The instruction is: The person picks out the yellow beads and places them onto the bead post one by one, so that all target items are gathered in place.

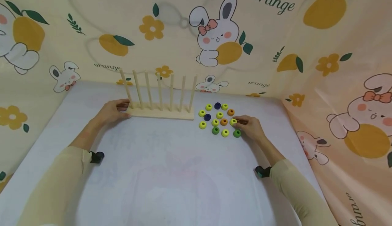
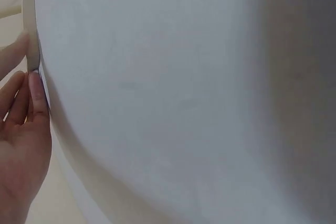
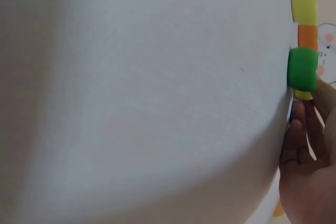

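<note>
A wooden rack (image 1: pixel 162 114) with several upright pegs stands toward the back of the white table. My left hand (image 1: pixel 111 112) grips the left end of its base, thumb at the front edge; the left wrist view shows that hand (image 2: pixel 23 135) at the base's end (image 2: pixel 31 24). To the right of the rack lie several beads in yellow, green, orange and dark blue. My right hand (image 1: pixel 251 127) pinches a yellow bead (image 1: pixel 233 122) at the group's right side. In the right wrist view, that hand (image 3: pixel 310 156) is partly behind a green bead (image 3: pixel 303 69).
Behind the table (image 1: pixel 171 171) hangs a cream cloth (image 1: pixel 177 52) printed with rabbits and oranges, which also runs along both sides. A dark wrist device (image 1: pixel 97 157) is on my left wrist, another (image 1: pixel 262 171) on my right.
</note>
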`<state>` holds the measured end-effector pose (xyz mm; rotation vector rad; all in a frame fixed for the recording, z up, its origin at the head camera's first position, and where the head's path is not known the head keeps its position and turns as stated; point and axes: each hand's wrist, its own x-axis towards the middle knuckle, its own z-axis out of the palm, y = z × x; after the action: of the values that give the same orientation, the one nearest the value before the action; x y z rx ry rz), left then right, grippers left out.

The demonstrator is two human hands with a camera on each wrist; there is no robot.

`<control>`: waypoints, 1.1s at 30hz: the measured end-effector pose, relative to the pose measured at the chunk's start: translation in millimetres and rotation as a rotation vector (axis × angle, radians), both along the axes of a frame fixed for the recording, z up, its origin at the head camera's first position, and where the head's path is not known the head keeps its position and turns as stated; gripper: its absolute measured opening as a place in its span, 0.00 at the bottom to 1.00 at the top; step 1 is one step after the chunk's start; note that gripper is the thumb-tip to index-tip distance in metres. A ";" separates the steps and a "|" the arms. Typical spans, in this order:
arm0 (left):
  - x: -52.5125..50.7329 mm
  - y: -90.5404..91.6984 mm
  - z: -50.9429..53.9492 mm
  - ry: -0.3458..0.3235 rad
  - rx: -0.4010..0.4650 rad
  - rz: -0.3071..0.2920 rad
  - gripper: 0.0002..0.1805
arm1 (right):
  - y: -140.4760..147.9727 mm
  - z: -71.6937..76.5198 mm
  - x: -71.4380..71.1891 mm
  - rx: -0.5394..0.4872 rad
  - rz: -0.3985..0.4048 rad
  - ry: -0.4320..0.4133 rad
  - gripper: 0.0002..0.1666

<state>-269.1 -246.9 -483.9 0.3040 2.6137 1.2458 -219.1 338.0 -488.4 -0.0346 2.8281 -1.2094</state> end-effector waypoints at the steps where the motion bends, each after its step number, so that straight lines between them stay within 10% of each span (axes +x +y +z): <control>1: 0.3 -0.5 0.2 -0.005 0.004 0.003 0.40 | -0.6 -0.4 -0.1 0.003 0.001 0.008 0.20; 12: -4.3 2.3 0.3 -0.050 0.043 0.005 0.43 | 1.7 6.0 2.3 -0.023 -0.032 0.054 0.20; 33: -2.0 1.8 3.4 -0.115 0.077 0.008 0.43 | -18.5 66.8 -5.5 -0.050 0.051 0.221 0.20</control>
<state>-271.2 -245.1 -480.4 0.2291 2.4773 1.3277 -224.6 319.6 -421.6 -0.2566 2.9595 -1.3422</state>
